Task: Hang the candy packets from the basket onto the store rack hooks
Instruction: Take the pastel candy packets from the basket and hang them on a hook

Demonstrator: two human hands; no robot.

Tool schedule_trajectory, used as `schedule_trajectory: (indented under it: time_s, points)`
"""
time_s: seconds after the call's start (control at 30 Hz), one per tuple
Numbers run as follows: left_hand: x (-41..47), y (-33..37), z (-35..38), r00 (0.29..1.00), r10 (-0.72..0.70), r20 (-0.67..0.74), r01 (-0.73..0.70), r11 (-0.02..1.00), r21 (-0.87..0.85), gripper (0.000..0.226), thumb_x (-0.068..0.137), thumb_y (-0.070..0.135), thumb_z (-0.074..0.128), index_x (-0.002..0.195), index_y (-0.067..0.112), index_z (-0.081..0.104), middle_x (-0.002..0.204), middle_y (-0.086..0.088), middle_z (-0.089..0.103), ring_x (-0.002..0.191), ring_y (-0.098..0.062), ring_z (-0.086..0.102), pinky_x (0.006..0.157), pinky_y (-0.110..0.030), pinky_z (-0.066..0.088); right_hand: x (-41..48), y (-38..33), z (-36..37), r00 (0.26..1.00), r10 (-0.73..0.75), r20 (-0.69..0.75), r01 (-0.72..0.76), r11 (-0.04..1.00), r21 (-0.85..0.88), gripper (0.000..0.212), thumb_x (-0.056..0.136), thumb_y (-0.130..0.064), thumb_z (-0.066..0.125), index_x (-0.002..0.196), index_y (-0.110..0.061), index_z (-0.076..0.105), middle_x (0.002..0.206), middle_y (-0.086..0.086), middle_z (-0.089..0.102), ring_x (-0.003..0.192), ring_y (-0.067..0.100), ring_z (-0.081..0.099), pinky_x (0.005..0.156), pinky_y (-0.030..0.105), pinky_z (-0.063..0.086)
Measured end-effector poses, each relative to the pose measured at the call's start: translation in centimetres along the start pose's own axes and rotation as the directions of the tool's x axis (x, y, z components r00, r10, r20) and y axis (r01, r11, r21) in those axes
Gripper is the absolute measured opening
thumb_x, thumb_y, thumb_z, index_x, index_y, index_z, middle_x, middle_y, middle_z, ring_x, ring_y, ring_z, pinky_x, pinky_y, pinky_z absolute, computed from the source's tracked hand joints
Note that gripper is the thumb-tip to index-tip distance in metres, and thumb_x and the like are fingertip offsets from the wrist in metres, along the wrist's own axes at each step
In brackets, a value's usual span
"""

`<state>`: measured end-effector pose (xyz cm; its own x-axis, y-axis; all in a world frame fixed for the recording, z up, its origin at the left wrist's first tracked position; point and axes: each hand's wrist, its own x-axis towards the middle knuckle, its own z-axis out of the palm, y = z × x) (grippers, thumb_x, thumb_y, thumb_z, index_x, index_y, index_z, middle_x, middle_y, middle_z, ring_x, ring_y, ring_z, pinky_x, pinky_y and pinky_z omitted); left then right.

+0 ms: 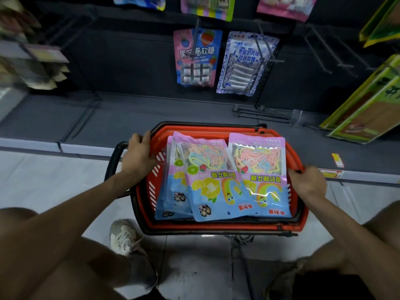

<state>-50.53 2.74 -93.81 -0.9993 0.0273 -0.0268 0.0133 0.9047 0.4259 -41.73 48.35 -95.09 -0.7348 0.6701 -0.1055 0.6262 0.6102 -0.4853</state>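
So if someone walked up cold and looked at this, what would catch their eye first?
The red basket at centre, heaped with pastel candy packets lying flat, draws the eye first; the left hand and right hand hold its rim on either side. Above it, a pink-and-blue packet and a blue-and-white packet hang side by side on rack hooks.

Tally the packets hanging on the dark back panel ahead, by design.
Pink-and-blue strawberry packet: 1
Blue-and-white patterned packet: 1
Packets cut off by the top edge: 3
Total: 5
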Motion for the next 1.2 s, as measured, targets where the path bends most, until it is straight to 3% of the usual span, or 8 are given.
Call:
schedule_trajectory:
  time_s: [0.33, 0.5, 0.63, 0.77, 0.87, 1.03, 1.13, 1.2]
  points:
    - [3.8, 1.5, -0.4, 0.998, 0.063, -0.008, -0.063, 0.994, -0.088, 0.050, 0.093, 0.012, 0.060, 0.142, 0.016, 0.051, 0.124, -0.017, 0.047, 0.103, -0.041, 0.060, 0.089, -0.048, 0.055, 0.3, -1.3, -1.2, 0.998, 0.053, -0.042, -0.051, 0.998, 0.034, 0.027, 0.089, -0.024, 0.069, 0.096, 0.002, 0.071, 0.094, 0.027, 0.071, 0.090, 0.047, 0.067, 0.078, 0.044, 0.051]
    - [2.7, 2.2, 1.1, 0.999, 0.039, -0.011, -0.037, 0.993, 0.109, 0.058, 0.100, 0.018, 0.055, 0.154, 0.005, 0.036, 0.134, -0.026, 0.047, 0.121, -0.046, 0.050, 0.090, -0.057, 0.049, -0.4, -1.4, 0.0, 0.999, 0.016, -0.038, -0.019, 0.996, -0.091, 0.032, 0.096, -0.019, 0.059, 0.115, 0.006, 0.050, 0.116, 0.033, 0.062, 0.104, 0.052, 0.062, 0.083, 0.051, 0.050]
    - [1.7, 1.5, 2.0, 0.998, 0.056, -0.034, -0.047, 0.975, 0.217, 0.063, 0.100, 0.027, 0.059, 0.155, 0.002, 0.038, 0.134, -0.029, 0.052, 0.118, -0.049, 0.052, 0.093, -0.060, 0.045, -1.2, -0.7, 0.1, 0.983, -0.169, -0.074, 0.165, 0.984, -0.062, 0.033, 0.104, -0.025, 0.048, 0.127, -0.002, 0.047, 0.122, 0.027, 0.056, 0.106, 0.048, 0.058, 0.081, 0.050, 0.049]
    - [-0.2, 3.6, 2.1, 0.971, 0.148, -0.186, -0.087, 0.950, 0.300, 0.047, 0.100, 0.041, 0.043, 0.124, 0.007, 0.065, 0.126, -0.024, 0.058, 0.112, -0.046, 0.056, 0.093, -0.056, 0.043, -2.6, -0.7, 0.4, 0.839, -0.516, -0.175, 0.486, 0.854, -0.186, 0.044, 0.098, -0.030, 0.046, 0.134, -0.006, 0.055, 0.123, 0.021, 0.056, 0.112, 0.040, 0.054, 0.093, 0.052, 0.047]
    - [-1.4, 5.9, 2.1, 0.973, 0.185, -0.140, -0.182, 0.983, 0.031, 0.044, 0.107, 0.040, 0.037, 0.106, 0.010, 0.069, 0.110, -0.014, 0.062, 0.099, -0.037, 0.060, 0.082, -0.047, 0.048, -4.3, -1.8, 0.8, 0.802, -0.591, -0.085, 0.578, 0.804, -0.141, 0.045, 0.094, -0.022, 0.059, 0.137, -0.010, 0.058, 0.138, 0.017, 0.052, 0.130, 0.036, 0.047, 0.108, 0.051, 0.042]
    - [-1.4, 8.4, 1.3, 0.997, -0.041, 0.066, 0.065, 0.904, -0.422, 0.042, 0.103, 0.055, 0.054, 0.095, 0.016, 0.067, 0.086, 0.000, 0.073, 0.078, -0.019, 0.070, 0.073, -0.047, 0.058, -7.2, -4.3, 2.1, 0.770, -0.629, 0.107, 0.618, 0.777, 0.121, 0.047, 0.094, -0.037, 0.053, 0.135, -0.016, 0.062, 0.130, 0.004, 0.057, 0.124, 0.025, 0.052, 0.105, 0.043, 0.047]
    - [-1.1, 9.2, 1.0, 0.987, -0.113, 0.113, 0.145, 0.929, -0.341, 0.048, 0.087, 0.072, 0.064, 0.089, 0.024, 0.061, 0.078, 0.006, 0.072, 0.078, -0.019, 0.072, 0.069, -0.044, 0.057, -8.8, -5.1, 2.5, 0.716, -0.674, 0.182, 0.663, 0.738, 0.125, 0.045, 0.097, -0.037, 0.052, 0.137, -0.018, 0.063, 0.122, -0.001, 0.059, 0.117, 0.023, 0.053, 0.100, 0.041, 0.048]
    - [-1.1, 10.1, 1.1, 0.981, -0.158, 0.112, 0.176, 0.968, -0.177, 0.051, 0.083, 0.075, 0.066, 0.091, 0.026, 0.057, 0.088, 0.011, 0.065, 0.105, -0.025, 0.065, 0.085, -0.042, 0.047, -9.4, -5.4, 3.1, 0.689, -0.675, 0.264, 0.669, 0.732, 0.124, 0.043, 0.101, -0.031, 0.053, 0.142, -0.019, 0.058, 0.128, -0.003, 0.054, 0.120, 0.021, 0.052, 0.102, 0.038, 0.046]
